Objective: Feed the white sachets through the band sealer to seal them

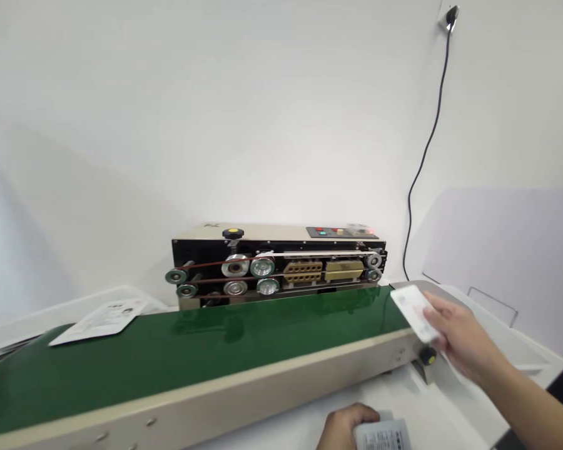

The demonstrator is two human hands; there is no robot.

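My right hand (pixel 460 334) is closed on a flat white packet (pixel 413 312) with rounded corners and faint pink print. It holds this packet tilted over the right end of the green conveyor belt (pixel 272 337). At the bottom edge my left hand (pixel 344 425) grips a small stack of grey packets (pixel 383 434) with printed text, in front of the conveyor; the frame cuts off its lower part. A white printed packet (pixel 98 322) lies flat on the belt's left end. Behind the belt stands a band sealing machine (pixel 276 265) with metal rollers, brown bands and brass-coloured blocks.
Coloured buttons sit on a control panel (pixel 340 232) atop the machine. A black cable (pixel 425 156) runs down the wall from a socket at upper right. The conveyor's front rail (pixel 263 387) and a black knob with a yellow centre (pixel 428 356) face me.
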